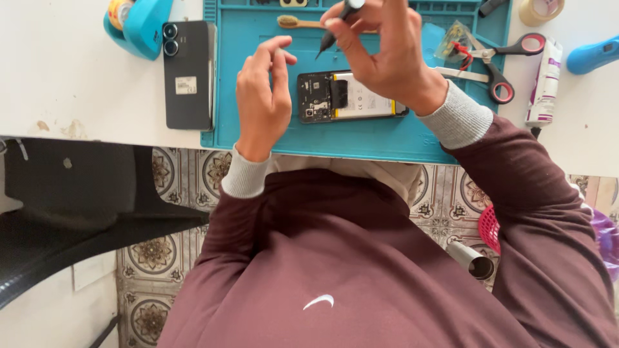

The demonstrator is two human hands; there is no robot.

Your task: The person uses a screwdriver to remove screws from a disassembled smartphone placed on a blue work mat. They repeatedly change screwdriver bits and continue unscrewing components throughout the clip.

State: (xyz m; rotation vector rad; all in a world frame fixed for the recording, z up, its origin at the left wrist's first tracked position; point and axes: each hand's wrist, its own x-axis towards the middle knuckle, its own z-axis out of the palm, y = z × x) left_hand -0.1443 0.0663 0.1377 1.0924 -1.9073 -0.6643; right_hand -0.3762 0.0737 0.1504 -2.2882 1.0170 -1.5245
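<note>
— Right hand (387,55) closed round a dark screwdriver (335,29), tip angled down and left, lifted clear above the opened phone (351,96). Held pen-fashion, presumably for fine control.

— And the left hand (261,96)?

— Half curled, fingers bent inward, thumb near the forefinger — whether pinching something tiny, cannot tell. Hovering just left of the phone, not visibly touching it.

— Phone's place?

— Flat on the teal work mat (258,138), back off, circuit board toward the left, pale battery with a yellow edge toward the right. Centred between both hands, probably for easy reach.

— Removed back?

— Likely the black cover (187,74) lying left of the mat on the white table (64,84), camera rings at its top, small white rectangular sticker near the middle.

— Other labelled things?

— White tube (545,80) with purple print at the right, beside red-handled scissors (503,61). Tape roll (540,9) at the top right corner; teal tape dispenser (138,22) at the top left. Small wooden brush (300,23) along the mat's top.
</note>
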